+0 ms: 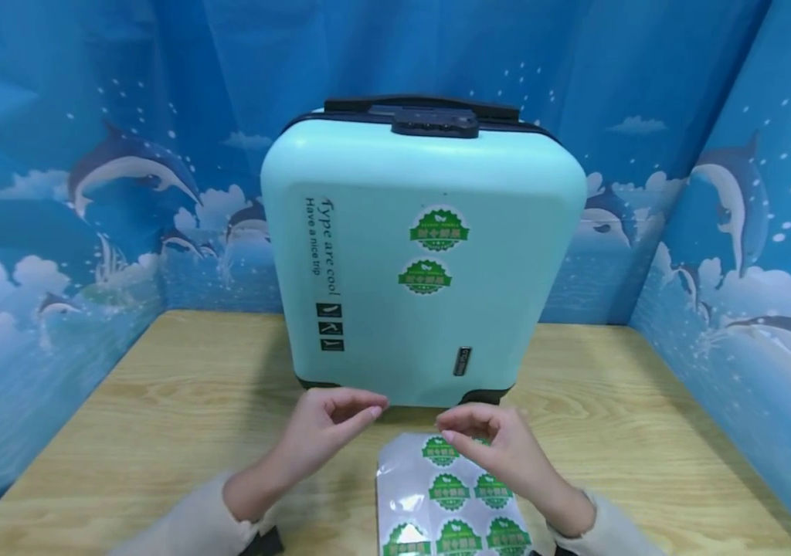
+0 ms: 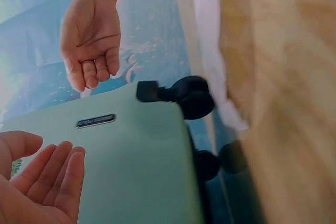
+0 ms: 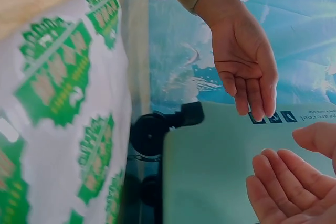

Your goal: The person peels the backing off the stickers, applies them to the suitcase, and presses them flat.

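A mint-green suitcase [image 1: 375, 309] stands upright on the table, with two round green stickers, an upper one [image 1: 439, 230] and a lower one [image 1: 425, 276], on its front. In front of it lies a white sheet of green stickers [image 1: 405, 475]. My left hand [image 1: 326, 428] hovers before the suitcase's lower edge, fingers loosely bent and nothing between them. Over the sheet's upper right part is my right hand [image 1: 496, 444], its thumb and fingers apart and holding nothing; it hides some stickers. Both wrist views show the palms facing each other, without contact.
The wooden table [image 1: 194, 401] extends to both sides of the suitcase. Blue curtains with dolphins [image 1: 381, 46] enclose the back and sides. Black wheels [image 2: 194, 97] show under the suitcase in the wrist views, and a black handle [image 1: 430, 104] tops it.
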Demonstrator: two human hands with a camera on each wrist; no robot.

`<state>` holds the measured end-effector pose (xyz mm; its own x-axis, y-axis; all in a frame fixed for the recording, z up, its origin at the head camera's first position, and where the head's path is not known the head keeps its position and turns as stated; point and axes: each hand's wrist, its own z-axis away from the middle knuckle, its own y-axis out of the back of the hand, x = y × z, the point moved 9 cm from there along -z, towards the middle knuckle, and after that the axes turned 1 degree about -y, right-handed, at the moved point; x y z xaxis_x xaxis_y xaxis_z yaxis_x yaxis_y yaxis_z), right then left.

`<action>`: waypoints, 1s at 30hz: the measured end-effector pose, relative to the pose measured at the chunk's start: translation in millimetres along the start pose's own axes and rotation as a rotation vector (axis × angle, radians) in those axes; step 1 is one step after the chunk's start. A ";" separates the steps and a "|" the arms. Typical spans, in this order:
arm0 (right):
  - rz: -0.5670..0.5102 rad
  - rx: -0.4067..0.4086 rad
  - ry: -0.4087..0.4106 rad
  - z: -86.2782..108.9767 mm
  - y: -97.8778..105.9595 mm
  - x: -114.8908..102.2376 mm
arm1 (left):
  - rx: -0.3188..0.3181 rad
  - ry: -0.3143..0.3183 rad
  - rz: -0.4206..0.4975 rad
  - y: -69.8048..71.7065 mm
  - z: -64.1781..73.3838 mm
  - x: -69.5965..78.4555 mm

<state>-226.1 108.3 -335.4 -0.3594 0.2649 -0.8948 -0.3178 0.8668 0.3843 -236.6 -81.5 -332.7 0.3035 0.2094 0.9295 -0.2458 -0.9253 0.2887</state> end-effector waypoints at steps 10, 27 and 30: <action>-0.045 -0.058 -0.010 11.8 -16.0 14.6 | -0.089 0.102 0.062 -7.9 19.1 -25.7; -0.163 -0.176 -0.146 28.7 -44.0 38.9 | -0.176 0.239 0.160 -27.8 46.6 -64.3; -0.169 -0.204 -0.148 31.9 -49.2 40.6 | -0.204 0.299 0.128 -29.5 51.6 -70.7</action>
<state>-197.0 89.9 -397.9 -0.1598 0.1958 -0.9675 -0.5370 0.8052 0.2517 -203.2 -85.3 -418.7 -0.0159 0.2068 0.9783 -0.4521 -0.8741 0.1774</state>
